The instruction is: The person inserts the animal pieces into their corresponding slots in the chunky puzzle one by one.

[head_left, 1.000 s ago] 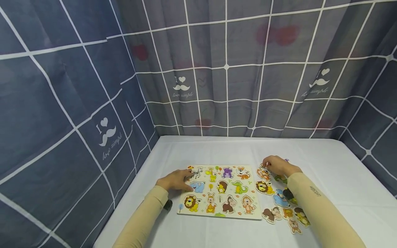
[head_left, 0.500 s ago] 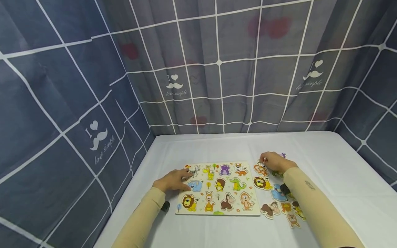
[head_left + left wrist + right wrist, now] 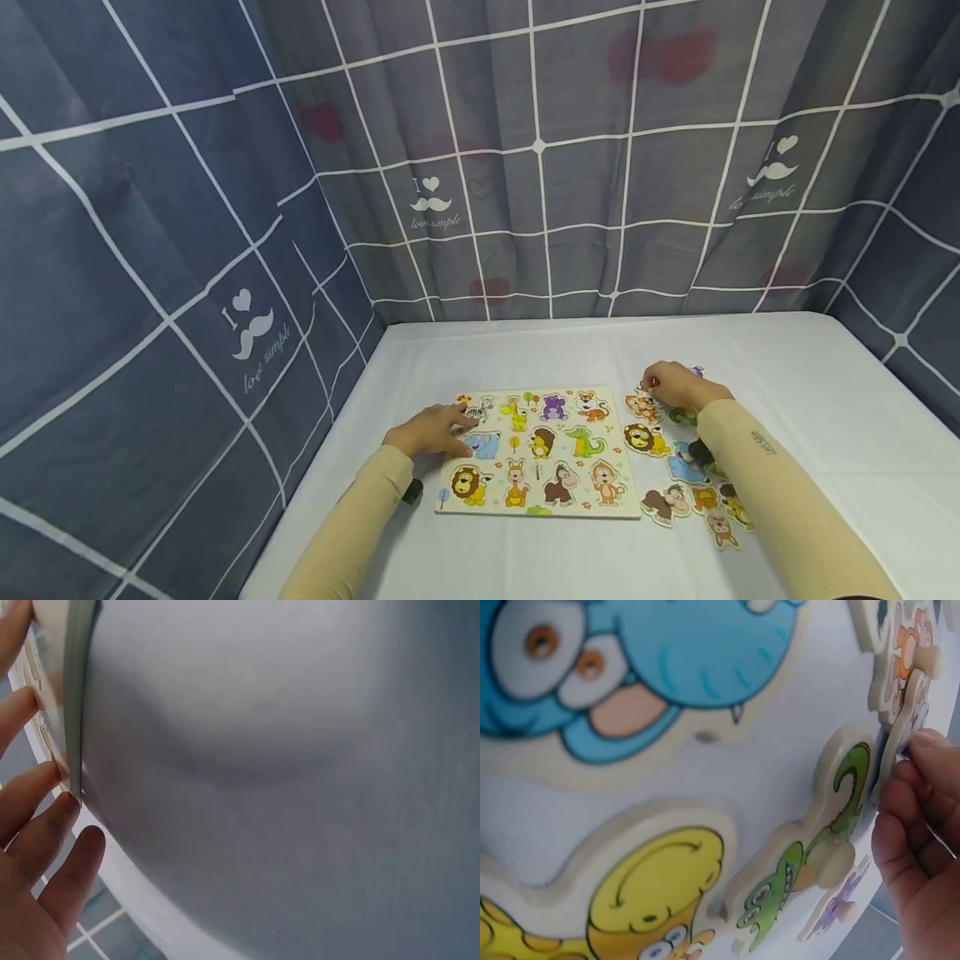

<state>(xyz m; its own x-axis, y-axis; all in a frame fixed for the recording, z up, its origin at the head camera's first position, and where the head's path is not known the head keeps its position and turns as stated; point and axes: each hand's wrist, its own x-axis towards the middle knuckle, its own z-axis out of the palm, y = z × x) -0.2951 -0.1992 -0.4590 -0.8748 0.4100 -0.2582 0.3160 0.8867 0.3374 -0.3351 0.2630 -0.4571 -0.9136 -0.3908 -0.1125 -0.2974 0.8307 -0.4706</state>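
A wooden animal puzzle board (image 3: 525, 446) lies on the white table, bearing pictures of a lion, an elephant, a zebra and others. My left hand (image 3: 431, 429) rests at its left side, fingers spread over the edge; the left wrist view shows the fingertips (image 3: 64, 814) touching the board's rim (image 3: 77, 712). To the right of the board, my right hand (image 3: 677, 386) pinches a puzzle piece (image 3: 891, 750) by thumb and fingers, its picture mostly hidden. That piece is beside the tiger piece (image 3: 642, 407). A crocodile piece (image 3: 840, 795) with a round knob lies near the hand.
Several loose pieces lie right of the board, among them a lion (image 3: 645, 439), a blue elephant or hippo (image 3: 684, 465), a brown horse-like animal (image 3: 664, 504) and a kangaroo (image 3: 722, 531). Some sit under the right forearm. A dark checked curtain (image 3: 502, 200) stands behind the table.
The head view has shifted slightly. Both hands keep nearly the same places, the left on the board's edge, the right at the piece near the tiger.
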